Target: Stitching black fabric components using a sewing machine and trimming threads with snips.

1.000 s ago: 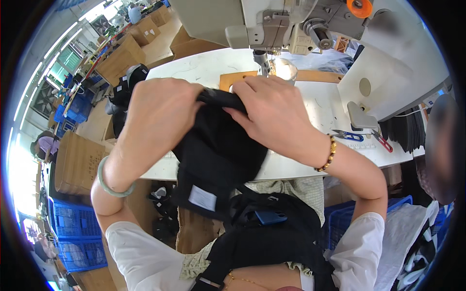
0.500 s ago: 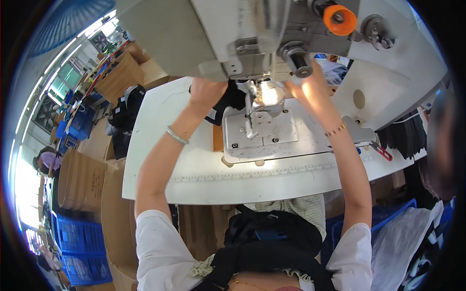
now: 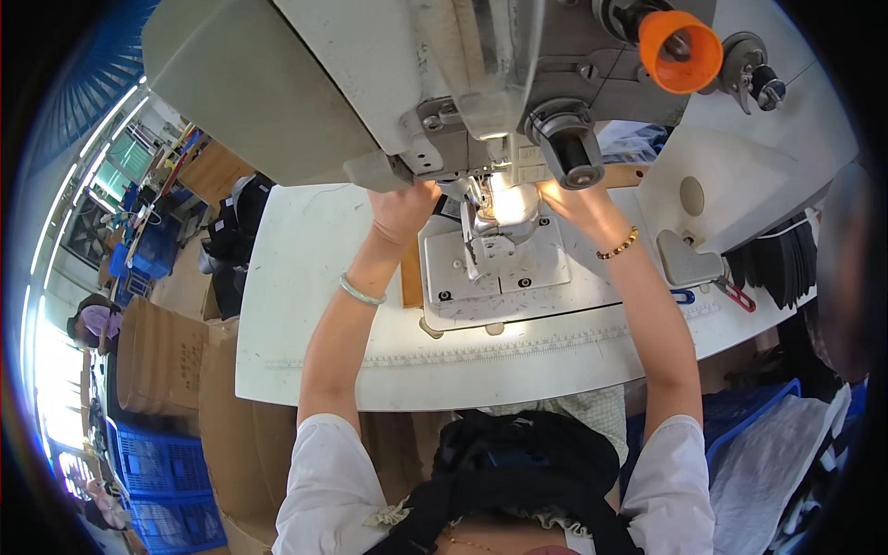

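Observation:
A sewing machine head (image 3: 435,139) covers the upper middle of the view, its lamp lighting the presser foot (image 3: 507,222) above the metal needle plate (image 3: 490,265). My left hand (image 3: 404,211) reaches behind the head's left side, and its fingers are hidden there. Right of the presser foot, my right hand (image 3: 578,205) also reaches under the head, its fingertips hidden or lost in the glare. A sliver of black cloth (image 3: 448,207) shows between my left hand and the presser foot. Whether either hand grips it cannot be made out.
Thread snips (image 3: 735,293) with red handles lie on the white table (image 3: 314,370) at the right, near stacked black strips (image 3: 777,264). Blue crates (image 3: 166,462) and cardboard boxes (image 3: 162,356) stand at the left. An orange cone (image 3: 680,51) sits on the machine.
The whole view has shifted, so the machine head looks larger and lower. The black cloth beside my left hand is now mostly hidden. Both hands remain by the presser foot.

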The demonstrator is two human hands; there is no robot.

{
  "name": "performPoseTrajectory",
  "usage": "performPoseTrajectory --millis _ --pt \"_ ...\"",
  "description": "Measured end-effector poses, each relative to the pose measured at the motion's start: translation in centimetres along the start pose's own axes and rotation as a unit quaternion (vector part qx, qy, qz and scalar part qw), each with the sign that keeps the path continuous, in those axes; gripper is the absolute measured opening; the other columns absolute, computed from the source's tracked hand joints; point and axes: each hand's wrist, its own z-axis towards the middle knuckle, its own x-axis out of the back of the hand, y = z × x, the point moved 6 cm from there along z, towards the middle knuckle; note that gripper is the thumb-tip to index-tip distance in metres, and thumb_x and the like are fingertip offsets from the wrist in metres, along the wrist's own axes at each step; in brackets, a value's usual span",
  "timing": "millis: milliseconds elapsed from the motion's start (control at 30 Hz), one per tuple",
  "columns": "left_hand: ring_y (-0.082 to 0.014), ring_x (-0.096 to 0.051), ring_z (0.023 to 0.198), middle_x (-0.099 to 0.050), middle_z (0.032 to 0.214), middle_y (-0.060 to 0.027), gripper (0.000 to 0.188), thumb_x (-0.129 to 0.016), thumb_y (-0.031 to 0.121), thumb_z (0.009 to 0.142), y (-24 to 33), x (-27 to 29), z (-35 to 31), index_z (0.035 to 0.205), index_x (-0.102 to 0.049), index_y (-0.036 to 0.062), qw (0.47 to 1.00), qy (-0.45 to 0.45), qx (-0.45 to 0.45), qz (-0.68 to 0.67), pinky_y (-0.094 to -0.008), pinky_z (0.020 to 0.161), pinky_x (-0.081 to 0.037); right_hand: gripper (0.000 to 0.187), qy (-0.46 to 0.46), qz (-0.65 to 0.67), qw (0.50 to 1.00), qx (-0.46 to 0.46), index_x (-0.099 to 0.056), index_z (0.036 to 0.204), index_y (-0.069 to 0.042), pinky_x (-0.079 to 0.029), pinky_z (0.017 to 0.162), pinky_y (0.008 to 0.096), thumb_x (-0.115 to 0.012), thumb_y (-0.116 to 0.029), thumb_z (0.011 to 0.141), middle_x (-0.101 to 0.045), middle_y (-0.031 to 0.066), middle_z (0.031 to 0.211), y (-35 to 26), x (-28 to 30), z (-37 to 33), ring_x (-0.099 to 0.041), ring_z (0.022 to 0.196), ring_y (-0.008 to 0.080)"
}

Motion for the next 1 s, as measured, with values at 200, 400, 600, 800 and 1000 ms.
performPoseTrajectory --millis 200,400,600,800,1000 --pt "-0.0356 -0.056 0.088 -0.056 0.102 -0.0177 0.039 -0.061 0.009 0.057 -0.4 -0.6 -0.8 0.095 -0.061 0.0009 0.999 0.032 0.011 -0.011 -0.0469 0.070 -0.045 0.016 -0.043 0.031 0.997 -0.056 -0.051 0.079 0.002 -0.046 0.057 0.0354 -0.061 0.005 0.067 -0.055 0.0137 0.067 -0.8 0.2 0.7 -0.058 0.068 0.0338" --pt "-0.0332 -0.057 0.086 -0.058 0.096 -0.0153 0.035 -0.061 0.008 0.055 0.3 0.3 0.5 0.089 -0.062 0.0005 0.998 0.019 -0.031 0.042 -0.0466 0.066 -0.045 0.012 -0.031 0.050 0.994 -0.091 -0.054 0.077 0.002 -0.045 0.057 0.0345 -0.058 0.009 0.068 -0.052 0.0130 0.072 -1.3 0.7 0.4 -0.058 0.067 0.0312" --pt "-0.0261 -0.053 0.049 -0.054 0.057 -0.0046 0.012 -0.068 0.006 0.053 2.3 2.9 2.3 0.063 -0.060 0.0074 0.999 0.010 -0.038 -0.038 -0.0378 0.047 -0.043 0.023 -0.056 -0.013 0.997 -0.053 -0.062 0.084 -0.003 -0.048 0.058 0.0322 -0.059 0.006 0.063 -0.053 0.0091 0.090 -3.3 1.6 -0.1 -0.059 0.072 0.0255" --pt "-0.0283 -0.052 0.050 -0.052 0.057 -0.0072 0.010 -0.065 0.004 0.052 2.4 3.1 2.9 0.060 -0.058 0.0049 0.996 -0.040 -0.020 -0.075 -0.0392 0.046 -0.040 0.028 -0.037 -0.035 0.998 -0.046 -0.064 0.085 -0.007 -0.049 0.058 0.0335 -0.056 0.005 0.060 -0.055 0.0062 0.096 -3.3 1.4 -0.3 -0.060 0.073 0.0234" --pt "-0.0291 -0.053 0.069 -0.054 0.075 -0.0097 0.021 -0.063 0.003 0.053 2.5 3.6 2.5 0.074 -0.062 0.0020 0.986 -0.114 0.021 -0.118 -0.0401 0.060 -0.041 0.031 -0.060 -0.045 0.997 -0.019 -0.065 0.089 -0.008 -0.050 0.060 0.0322 -0.054 0.005 0.063 -0.058 0.0038 0.091 -3.9 1.8 -0.4 -0.060 0.075 0.0219"
